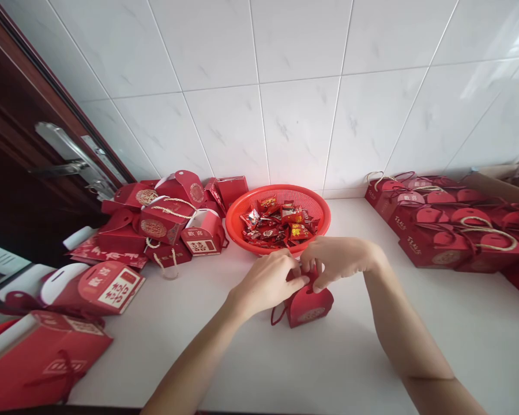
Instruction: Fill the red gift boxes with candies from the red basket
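Note:
A small red candy box [310, 308] with a round gold print on its front stands upright on the white counter, a dark red cord handle hanging at its left side. On its top left edge, the bent fingers of my left hand [270, 281] grip the flap. My right hand [335, 262] pinches the top flaps from the right and behind. Both sets of fingertips partly hide the box's top. Just behind the hands, an orange-red plastic basket [233, 227] holds several wrapped candies [270, 230] in red wrappers.
Several red boxes [166, 222], some with lids up, lie piled at left, with larger ones [60, 357] at the front left. Rows of red boxes with cord handles [436, 242] stand at right near a cardboard carton [501, 181]. A tiled wall [298, 127] rises behind; a door handle [75, 158] juts in at left.

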A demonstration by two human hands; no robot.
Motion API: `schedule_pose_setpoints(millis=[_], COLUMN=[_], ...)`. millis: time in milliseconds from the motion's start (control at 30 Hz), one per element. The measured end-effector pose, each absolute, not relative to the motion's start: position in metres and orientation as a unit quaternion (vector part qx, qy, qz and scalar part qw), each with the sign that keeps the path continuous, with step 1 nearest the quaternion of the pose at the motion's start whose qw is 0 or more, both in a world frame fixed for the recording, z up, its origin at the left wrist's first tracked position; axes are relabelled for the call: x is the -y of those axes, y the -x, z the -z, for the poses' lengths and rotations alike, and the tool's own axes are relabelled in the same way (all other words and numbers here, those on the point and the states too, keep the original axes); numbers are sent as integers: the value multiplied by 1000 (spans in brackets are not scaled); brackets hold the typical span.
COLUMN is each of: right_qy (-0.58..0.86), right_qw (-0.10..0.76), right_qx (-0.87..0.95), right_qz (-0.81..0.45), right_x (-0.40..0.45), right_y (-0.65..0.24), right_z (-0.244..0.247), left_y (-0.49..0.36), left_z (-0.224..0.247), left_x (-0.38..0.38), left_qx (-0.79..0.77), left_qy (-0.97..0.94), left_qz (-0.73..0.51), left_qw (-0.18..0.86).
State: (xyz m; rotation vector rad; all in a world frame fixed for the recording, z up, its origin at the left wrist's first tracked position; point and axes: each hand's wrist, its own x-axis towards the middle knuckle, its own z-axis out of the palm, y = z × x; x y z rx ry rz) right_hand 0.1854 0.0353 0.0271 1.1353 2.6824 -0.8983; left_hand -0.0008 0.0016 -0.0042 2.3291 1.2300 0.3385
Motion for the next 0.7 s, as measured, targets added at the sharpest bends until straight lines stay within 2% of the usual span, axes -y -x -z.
schedule_pose_setpoints(millis=[267,533,700], right_qy=[-395,-461,-458], right_qw=[87,97,114], right_qx=[-879,-850,-840], right_qz=[251,237,266], right_x=[-40,-46,-53], right_y=[-187,-187,-185], right_z=[-23,-18,-9], left_y=[1,4,12], left_z=[1,13,18], left_x=[-1,-4,1], left_qx=[-452,-484,-461], left_qy=[-833,-836,-845], left_qz=[-140,-57,-85], left_qw=[287,251,259])
